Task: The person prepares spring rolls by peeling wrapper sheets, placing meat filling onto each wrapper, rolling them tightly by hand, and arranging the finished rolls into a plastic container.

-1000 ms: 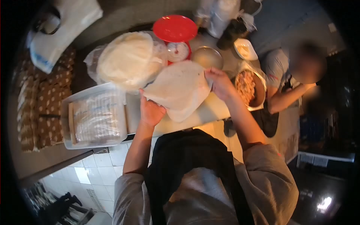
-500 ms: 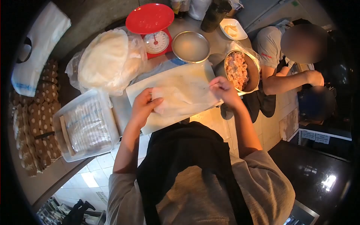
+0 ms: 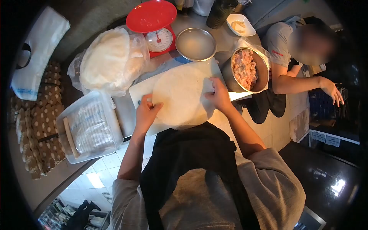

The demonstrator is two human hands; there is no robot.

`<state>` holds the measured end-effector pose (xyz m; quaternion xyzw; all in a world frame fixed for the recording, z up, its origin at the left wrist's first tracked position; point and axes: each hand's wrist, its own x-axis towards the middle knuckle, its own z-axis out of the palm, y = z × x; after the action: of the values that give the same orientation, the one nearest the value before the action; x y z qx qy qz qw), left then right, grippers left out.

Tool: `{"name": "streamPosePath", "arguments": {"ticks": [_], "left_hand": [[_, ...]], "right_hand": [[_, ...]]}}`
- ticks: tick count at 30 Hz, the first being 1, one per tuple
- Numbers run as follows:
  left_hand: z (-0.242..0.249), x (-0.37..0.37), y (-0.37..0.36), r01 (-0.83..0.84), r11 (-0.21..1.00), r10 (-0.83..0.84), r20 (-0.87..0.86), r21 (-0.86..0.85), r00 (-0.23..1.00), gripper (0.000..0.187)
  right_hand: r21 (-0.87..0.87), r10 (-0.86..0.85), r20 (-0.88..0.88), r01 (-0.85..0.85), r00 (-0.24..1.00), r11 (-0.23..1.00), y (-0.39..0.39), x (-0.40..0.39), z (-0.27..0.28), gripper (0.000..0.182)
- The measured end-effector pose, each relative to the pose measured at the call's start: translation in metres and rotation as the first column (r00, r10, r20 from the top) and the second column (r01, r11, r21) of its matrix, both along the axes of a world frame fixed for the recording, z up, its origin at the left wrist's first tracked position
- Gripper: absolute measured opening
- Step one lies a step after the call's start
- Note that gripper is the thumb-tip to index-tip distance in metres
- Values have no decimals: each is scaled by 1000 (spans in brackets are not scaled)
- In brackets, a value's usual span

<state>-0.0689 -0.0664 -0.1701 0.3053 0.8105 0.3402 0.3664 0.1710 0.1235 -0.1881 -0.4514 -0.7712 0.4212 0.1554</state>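
A thin round wrapper sheet lies flat on the white cutting board. My left hand pinches the sheet's left edge between thumb and fingers. At its right edge, my right hand is closed on the sheet. Beyond the board stands a metal bowl of cloudy liquid. A steel pot holding minced filling is to the right of the board. Left of the board lies a stack of round wrappers on plastic.
A red scale stands behind the board. Plastic-wrapped rolls fill a clear tub at left, beside egg trays. A white dish and dark cup are at the back. A co-worker is at right.
The sheet, folded and lifted before, is now spread flat on the board. My right hand has moved left and nearer the sheet's edge. The co-worker's hand has lowered with fingers spread.
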Motion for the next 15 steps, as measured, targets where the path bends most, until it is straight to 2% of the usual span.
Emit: {"name": "streamPosePath", "arguments": {"ticks": [2, 3, 6, 9, 11, 12, 15], "left_hand": [[-7, -11, 26, 9, 1000, -7, -172, 15, 985, 54], [-12, -17, 39, 14, 1000, -8, -255, 20, 967, 55], [-22, -18, 77, 207, 954, -88, -457, 217, 885, 50], [-13, -15, 89, 235, 959, -177, -312, 161, 934, 43], [-22, -13, 71, 174, 953, -61, -405, 249, 912, 43], [-24, -10, 58, 150, 944, -3, -448, 292, 894, 43], [-12, 4, 16, 31, 961, 110, -478, 277, 871, 41]], "right_hand": [[-54, 7, 179, 2, 984, 999, -15, -3, 32, 62], [1, 17, 137, -17, 990, 1000, -21, 2, 28, 61], [198, 61, 30, -65, 998, 978, -37, 15, 8, 53], [345, 103, -44, -82, 994, 935, -29, 16, 5, 44], [310, 86, 42, -95, 995, 946, -12, 9, 8, 28], [324, 61, 30, -68, 998, 944, -3, 1, 7, 20], [500, 265, -85, -189, 960, 845, 27, -35, -8, 19]]}}
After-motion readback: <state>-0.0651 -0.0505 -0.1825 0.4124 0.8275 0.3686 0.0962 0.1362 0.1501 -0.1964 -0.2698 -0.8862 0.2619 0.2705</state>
